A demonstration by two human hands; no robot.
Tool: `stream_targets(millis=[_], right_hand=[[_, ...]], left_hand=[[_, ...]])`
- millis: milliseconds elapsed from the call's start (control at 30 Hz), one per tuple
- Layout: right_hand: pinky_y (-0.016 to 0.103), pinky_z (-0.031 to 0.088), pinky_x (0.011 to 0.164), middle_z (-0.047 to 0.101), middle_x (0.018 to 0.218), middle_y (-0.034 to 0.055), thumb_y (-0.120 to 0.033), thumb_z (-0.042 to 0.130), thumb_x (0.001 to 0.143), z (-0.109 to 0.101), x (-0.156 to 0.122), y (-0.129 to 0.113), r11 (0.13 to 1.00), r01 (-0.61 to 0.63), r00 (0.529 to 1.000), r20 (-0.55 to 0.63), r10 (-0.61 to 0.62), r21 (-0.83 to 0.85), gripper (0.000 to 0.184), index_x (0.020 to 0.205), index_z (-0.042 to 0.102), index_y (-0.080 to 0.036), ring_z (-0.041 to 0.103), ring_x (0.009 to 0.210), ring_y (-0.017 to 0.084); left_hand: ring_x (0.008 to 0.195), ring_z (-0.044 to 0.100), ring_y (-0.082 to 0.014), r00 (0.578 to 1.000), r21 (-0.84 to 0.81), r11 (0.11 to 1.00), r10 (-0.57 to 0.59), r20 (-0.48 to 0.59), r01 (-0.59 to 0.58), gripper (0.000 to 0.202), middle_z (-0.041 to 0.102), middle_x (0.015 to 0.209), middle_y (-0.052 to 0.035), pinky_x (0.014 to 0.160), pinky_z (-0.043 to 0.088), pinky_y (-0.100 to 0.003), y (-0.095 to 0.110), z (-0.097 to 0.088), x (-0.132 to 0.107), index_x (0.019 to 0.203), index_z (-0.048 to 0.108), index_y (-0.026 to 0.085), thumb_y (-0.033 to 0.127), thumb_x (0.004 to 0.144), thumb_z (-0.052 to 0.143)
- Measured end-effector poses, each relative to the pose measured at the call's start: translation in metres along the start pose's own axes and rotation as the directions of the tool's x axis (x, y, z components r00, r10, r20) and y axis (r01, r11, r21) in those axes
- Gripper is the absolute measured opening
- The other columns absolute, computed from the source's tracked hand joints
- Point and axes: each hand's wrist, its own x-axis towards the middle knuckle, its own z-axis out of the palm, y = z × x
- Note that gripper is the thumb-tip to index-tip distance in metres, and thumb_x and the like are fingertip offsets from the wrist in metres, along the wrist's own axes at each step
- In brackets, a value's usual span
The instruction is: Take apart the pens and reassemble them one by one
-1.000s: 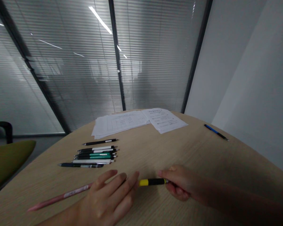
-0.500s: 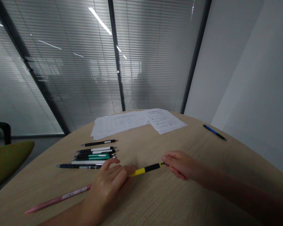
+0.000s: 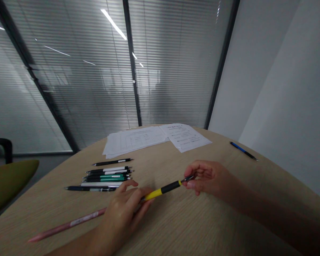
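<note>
A yellow and black mechanical pencil (image 3: 165,190) lies slanted between my two hands. My left hand (image 3: 122,209) curls around its yellow end, and my right hand (image 3: 205,177) pinches its metal tip between thumb and fingers. A long pink pencil (image 3: 69,224) lies on the tabletop and runs under my left hand, its far end hidden by that hand. A row of several pens (image 3: 104,177) lies side by side just beyond my left fingers, not touched.
The pale wood round table (image 3: 176,220) curves away towards a glass wall with blinds (image 3: 77,71). Papers (image 3: 152,138) lie at its far side, and a blue pen (image 3: 244,151) lies near the right edge. A green chair (image 3: 10,177) stands at the left.
The yellow and black pencil has swung from nearly level to a slant, its tip end rising away from me. My right hand has moved farther up the table, and my left has closed around the yellow end.
</note>
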Motion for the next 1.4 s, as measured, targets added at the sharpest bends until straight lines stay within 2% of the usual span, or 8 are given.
stream_targets(millis=[233,333,467,733,867,1033,1100,1400], right_hand=[[0.019,0.043,0.048,0.06,0.065,-0.0017,-0.023,0.062,0.059,-0.002,-0.004,-0.004,0.992,0.048,0.996,-0.066,-0.056,-0.115,0.012,0.07,0.059,-0.018,0.052,0.052,0.007],[0.018,0.041,0.049,0.061,0.066,-0.0012,-0.023,0.062,0.059,-0.002,-0.005,-0.003,0.985,0.068,0.995,-0.057,-0.078,-0.156,0.012,0.07,0.06,-0.018,0.052,0.053,0.007],[0.017,0.038,0.045,0.061,0.067,-0.0012,-0.022,0.06,0.061,0.0,-0.005,-0.001,0.973,0.067,0.996,-0.038,-0.077,-0.219,0.012,0.072,0.061,-0.018,0.049,0.048,0.005],[0.019,0.037,0.047,0.061,0.064,-0.0014,-0.023,0.062,0.061,-0.003,-0.005,0.001,0.909,0.101,0.989,-0.058,-0.136,-0.405,0.009,0.069,0.065,-0.018,0.047,0.05,0.007],[0.019,0.037,0.046,0.062,0.06,-0.0012,-0.024,0.064,0.06,-0.002,-0.005,0.002,0.92,0.029,0.995,-0.078,-0.064,-0.39,0.011,0.069,0.066,-0.018,0.049,0.048,0.007],[0.021,0.043,0.055,0.066,0.063,0.0,-0.022,0.066,0.056,0.003,-0.004,0.008,0.973,-0.026,0.995,-0.095,0.004,-0.227,0.011,0.067,0.067,-0.018,0.057,0.057,0.011],[0.021,0.043,0.054,0.066,0.062,0.0,-0.022,0.067,0.055,0.005,-0.004,0.011,0.981,-0.048,0.994,-0.106,0.028,-0.189,0.012,0.066,0.068,-0.018,0.058,0.057,0.011],[0.019,0.039,0.049,0.063,0.058,0.0001,-0.026,0.066,0.055,0.007,-0.006,0.016,0.97,-0.029,0.997,-0.08,0.01,-0.242,0.014,0.065,0.067,-0.016,0.053,0.052,0.009]], left_hand=[[0.058,0.059,-0.0158,1.0,-0.004,1.0,-0.013,-0.028,0.012,0.013,0.064,0.068,-0.0013,0.065,0.047,-0.032,0.001,0.0,0.0,0.09,0.048,0.018,0.021,0.086,0.036],[0.058,0.06,-0.0156,1.0,-0.009,1.0,-0.01,-0.008,0.01,0.013,0.064,0.069,-0.0013,0.067,0.047,-0.033,0.002,0.0,0.0,0.09,0.048,0.018,0.02,0.086,0.036],[0.054,0.059,-0.0147,0.999,-0.012,1.0,0.018,-0.034,-0.018,0.012,0.063,0.064,0.0,0.067,0.047,-0.033,0.002,0.001,0.001,0.09,0.047,0.018,0.018,0.086,0.036],[0.055,0.059,-0.0143,1.0,-0.029,0.999,0.019,-0.023,-0.02,0.013,0.065,0.066,-0.0003,0.066,0.048,-0.032,0.003,-0.001,0.0,0.09,0.049,0.018,0.016,0.084,0.038],[0.054,0.059,-0.0138,0.999,-0.005,0.999,0.044,-0.032,-0.044,0.01,0.065,0.064,0.0003,0.065,0.047,-0.031,0.001,0.001,-0.002,0.089,0.048,0.017,0.015,0.085,0.039],[0.05,0.057,-0.0121,0.998,-0.024,0.998,0.06,-0.018,-0.061,0.009,0.064,0.064,0.0014,0.069,0.045,-0.034,0.0,0.004,-0.004,0.09,0.047,0.017,0.014,0.085,0.04],[0.049,0.057,-0.0117,0.997,-0.025,0.997,0.069,-0.02,-0.07,0.009,0.064,0.064,0.0014,0.068,0.046,-0.034,0.0,0.003,-0.004,0.09,0.047,0.017,0.014,0.086,0.039],[0.049,0.059,-0.0097,0.991,-0.013,0.992,0.122,-0.045,-0.123,0.012,0.066,0.067,-0.0002,0.071,0.042,-0.032,0.002,0.003,-0.002,0.086,0.048,0.014,0.014,0.088,0.036]])
